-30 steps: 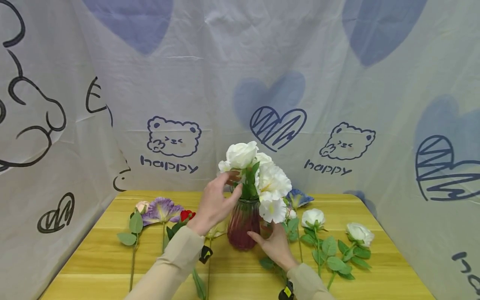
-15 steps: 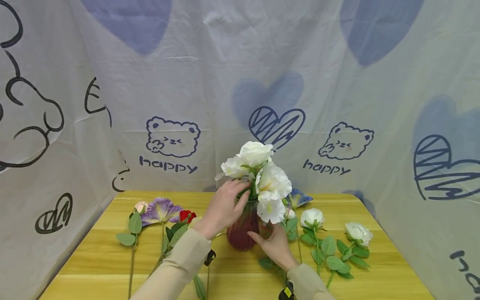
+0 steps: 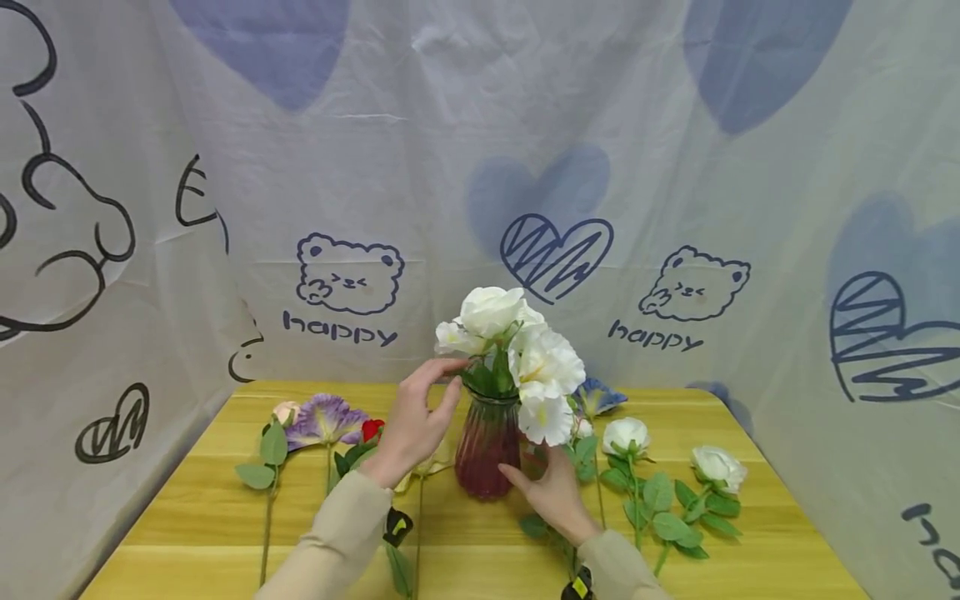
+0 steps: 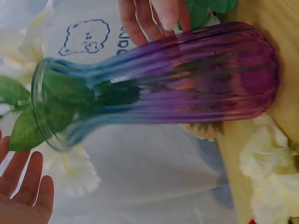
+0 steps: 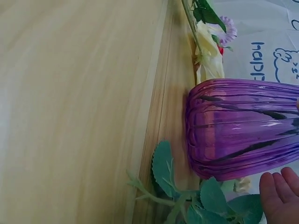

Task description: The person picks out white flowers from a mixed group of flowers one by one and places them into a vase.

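Note:
A ribbed glass vase (image 3: 486,450), green-tinted above and purple-red below, stands upright mid-table. White flowers (image 3: 491,312) fill its mouth, and a large ruffled white bloom (image 3: 547,367) leans out to the right. My left hand (image 3: 420,417) is beside the rim with fingers loosely extended. In the left wrist view its fingertips lie by a green leaf (image 4: 25,133); contact is unclear. My right hand (image 3: 555,492) cups the vase's lower right side, thumb in front, fingers partly hidden. The right wrist view shows straight fingers (image 5: 275,189) at the glass.
On the left lie a pale pink rose (image 3: 286,412), a purple flower (image 3: 326,421), a red flower (image 3: 372,430) and a yellow flower (image 3: 427,468). To the right are a blue flower (image 3: 597,397) and white roses (image 3: 718,468) on leafy stems. A printed cloth (image 3: 450,167) hangs behind.
My left hand first lowered at the flowers and then drew back left from the stems. The upper white flowers shifted right, then back left. The right hand stayed beside the vase.

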{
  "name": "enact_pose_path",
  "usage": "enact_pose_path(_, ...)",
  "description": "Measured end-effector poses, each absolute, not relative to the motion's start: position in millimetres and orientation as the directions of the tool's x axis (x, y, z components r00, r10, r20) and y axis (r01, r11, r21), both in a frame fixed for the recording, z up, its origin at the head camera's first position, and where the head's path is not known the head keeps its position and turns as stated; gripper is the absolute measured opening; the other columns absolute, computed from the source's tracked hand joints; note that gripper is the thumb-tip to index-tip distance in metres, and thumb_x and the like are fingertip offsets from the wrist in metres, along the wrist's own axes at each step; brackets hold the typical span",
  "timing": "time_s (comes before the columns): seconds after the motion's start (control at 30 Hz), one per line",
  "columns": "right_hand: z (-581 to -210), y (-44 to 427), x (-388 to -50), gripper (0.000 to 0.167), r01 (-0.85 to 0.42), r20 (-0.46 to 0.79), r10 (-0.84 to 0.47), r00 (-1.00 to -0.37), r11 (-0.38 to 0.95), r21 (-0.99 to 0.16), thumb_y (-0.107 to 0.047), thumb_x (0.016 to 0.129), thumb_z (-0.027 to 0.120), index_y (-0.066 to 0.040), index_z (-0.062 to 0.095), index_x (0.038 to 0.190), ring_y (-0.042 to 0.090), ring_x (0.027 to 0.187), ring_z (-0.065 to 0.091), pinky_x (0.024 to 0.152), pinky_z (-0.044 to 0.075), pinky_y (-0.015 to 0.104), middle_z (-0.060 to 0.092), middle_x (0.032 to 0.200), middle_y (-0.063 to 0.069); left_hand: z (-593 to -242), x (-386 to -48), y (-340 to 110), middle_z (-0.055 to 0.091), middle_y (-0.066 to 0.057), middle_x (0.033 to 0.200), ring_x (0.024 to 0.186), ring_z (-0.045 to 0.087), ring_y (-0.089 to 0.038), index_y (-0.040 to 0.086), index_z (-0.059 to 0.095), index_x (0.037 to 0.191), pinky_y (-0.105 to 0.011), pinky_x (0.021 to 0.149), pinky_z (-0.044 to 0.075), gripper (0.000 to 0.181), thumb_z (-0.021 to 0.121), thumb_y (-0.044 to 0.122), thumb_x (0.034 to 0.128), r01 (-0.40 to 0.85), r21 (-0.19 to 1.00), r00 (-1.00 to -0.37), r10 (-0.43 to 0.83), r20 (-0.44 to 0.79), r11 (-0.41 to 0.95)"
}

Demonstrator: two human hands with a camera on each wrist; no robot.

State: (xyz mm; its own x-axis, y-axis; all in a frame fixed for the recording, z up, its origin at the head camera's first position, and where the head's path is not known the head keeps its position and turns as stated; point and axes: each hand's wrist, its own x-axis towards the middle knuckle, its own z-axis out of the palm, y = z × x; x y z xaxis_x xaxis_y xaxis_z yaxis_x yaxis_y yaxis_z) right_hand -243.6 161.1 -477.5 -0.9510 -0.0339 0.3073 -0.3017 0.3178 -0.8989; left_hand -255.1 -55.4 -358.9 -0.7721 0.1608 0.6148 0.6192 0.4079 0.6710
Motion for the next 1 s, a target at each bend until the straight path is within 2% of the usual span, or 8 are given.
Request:
enact_pose_path(0.17,-476.6,169.4,-238.6,0.051,-0.291,0.294,-0.038,-0.955,0.316,-0.903,-0.015,0.091,0.075,-0.002,0.052,0.136,0.046,0.122,0.061,0.101,0.056,0.049,0.058,0.135,0.024,-373.6,-249.4,-78.0,0.069,-0.007,0.126,0.115,0.064,-0.025,0.012,0.066,0.127,-0.049,0.106,0.05,0.027,0.055,0.015,0.1026,0.503,0.756,-0.849,0.076,0.523,0.42)
enact_pose_path(0.23,-475.3,173.7,-236.4,0.047,-0.279,0.282,-0.037,-0.959,0.311,-0.908,-0.014,0.093,0.073,-0.002,0.054,0.134,0.044,0.122,0.061,0.101,0.056,0.046,0.06,0.134,0.024,-381.4,-246.1,-85.9,0.069,-0.006,0.127,0.115,0.064,-0.024,0.014,0.066,0.128,-0.048,0.103,0.052,0.028,0.056,0.016,0.1024,0.469,0.761,-0.865,0.059,0.499,0.447)
enact_pose_path(0.43,-469.7,187.6,-228.3,0.033,-0.231,0.232,-0.033,-0.972,0.297,-0.927,-0.012,0.097,0.066,-0.003,0.061,0.128,0.035,0.121,0.064,0.098,0.058,0.031,0.065,0.129,0.022,-408.8,-234.9,-100.0,0.069,-0.006,0.127,0.112,0.066,-0.026,0.012,0.066,0.129,-0.047,0.092,0.056,0.03,0.057,0.012,0.1008,0.463,0.711,-0.862,0.085,0.499,0.529)
enact_pose_path(0.57,-461.7,196.9,-219.1,0.03,-0.191,0.19,-0.031,-0.981,0.272,-0.943,-0.014,0.1,0.063,0.0,0.062,0.126,0.022,0.109,0.068,0.088,0.057,0.023,0.067,0.124,0.021,-423.8,-226.2,-104.0,0.068,-0.004,0.128,0.113,0.066,-0.025,0.013,0.065,0.13,-0.05,0.095,0.056,0.031,0.059,0.012,0.1002,0.444,0.685,-0.877,0.122,0.465,0.578)
enact_pose_path(0.67,-455.6,204.5,-211.8,0.033,-0.177,0.176,-0.027,-0.984,0.268,-0.947,-0.014,0.101,0.061,0.0,0.06,0.131,0.016,0.103,0.07,0.085,0.058,0.023,0.068,0.123,0.022,-432.3,-220.1,-105.8,0.067,-0.001,0.129,0.114,0.066,-0.023,0.017,0.063,0.132,-0.049,0.093,0.057,0.032,0.061,0.014,0.1,0.41,0.669,-0.897,0.141,0.419,0.62)
enact_pose_path(0.8,-449.4,217.3,-204.9,0.037,-0.148,0.144,-0.032,-0.989,0.264,-0.953,-0.015,0.103,0.058,0.002,0.057,0.136,0.013,0.102,0.071,0.087,0.061,0.029,0.067,0.125,0.024,-441.3,-213.2,-106.3,0.067,-0.002,0.129,0.113,0.066,-0.022,0.018,0.062,0.134,-0.046,0.092,0.057,0.035,0.063,0.015,0.0991,0.408,0.638,-0.905,0.194,0.379,0.654)
enact_pose_path(1.0,-439.4,241.9,-199.0,0.047,-0.064,0.035,-0.111,-0.993,0.279,-0.958,-0.025,0.108,0.047,0.006,0.046,0.143,0.012,0.107,0.069,0.095,0.06,0.038,0.059,0.134,0.03,-449.2,-204.6,-101.7,0.066,-0.003,0.13,0.116,0.066,-0.025,0.016,0.059,0.136,-0.046,0.096,0.057,0.04,0.064,0.015,0.0969,0.493,0.54,-0.865,0.319,0.387,0.682)
